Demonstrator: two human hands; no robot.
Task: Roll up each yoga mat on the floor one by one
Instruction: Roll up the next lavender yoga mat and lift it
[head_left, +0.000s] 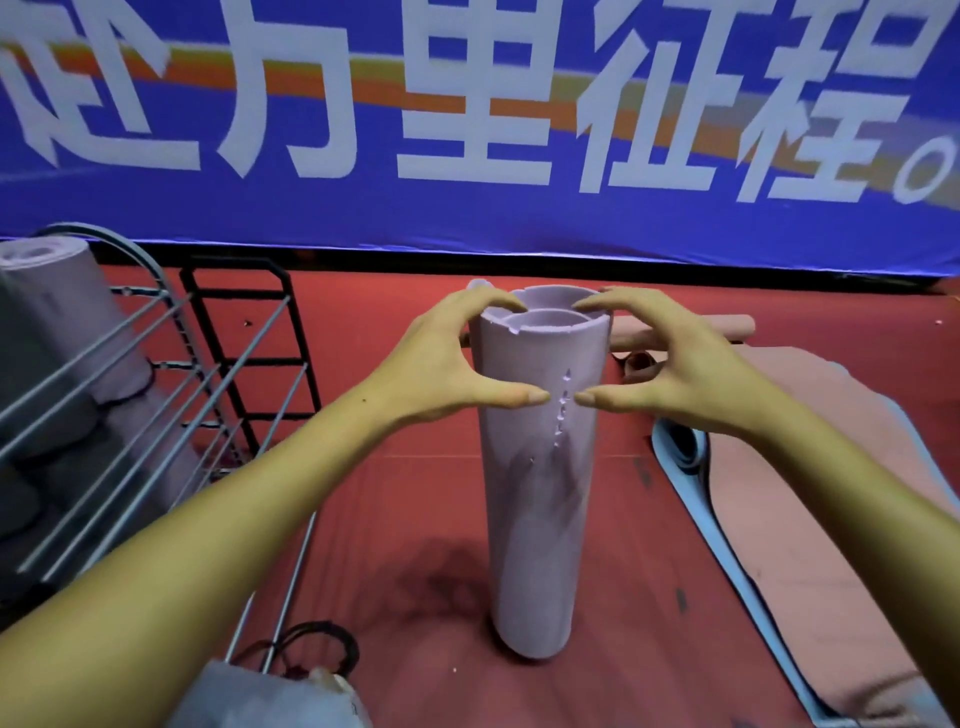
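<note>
Nearest the camera, bottom edge: a grey bag (270, 696) with a black cord (322, 644) looped just behind it, beside the foot of a metal wire rack (156, 395). The rack holds rolled mats; one lilac roll (52, 291) shows at far left.

Centre: a lilac yoga mat (540, 467), already rolled, stands upright on end on the red floor (389, 519). Its top shows loose coils, with the inner layer sitting slightly apart from the outer wrap. A line of small nicks runs down the front.

Left hand (441, 364) and right hand (691, 374) cup the top of the roll from either side. Fingers (493, 301) curl over the rim; both thumbs press the front face, tips near each other but not touching. The grip looks light, more steadying than squeezing.

Right of the roll: a pink mat (810, 519) lies unrolled over a blue mat (680, 457), still flat on the floor. Behind them a pink rolled mat (691, 327) lies on its side. A blue banner (467, 130) with large white characters fills the background.

Risks, as I judge them: the roll is tall and narrow on its base, so easing the hands off could tip it. The loose coils could spring open if pressure drops. The inner layer may telescope upward if squeezed unevenly
</note>
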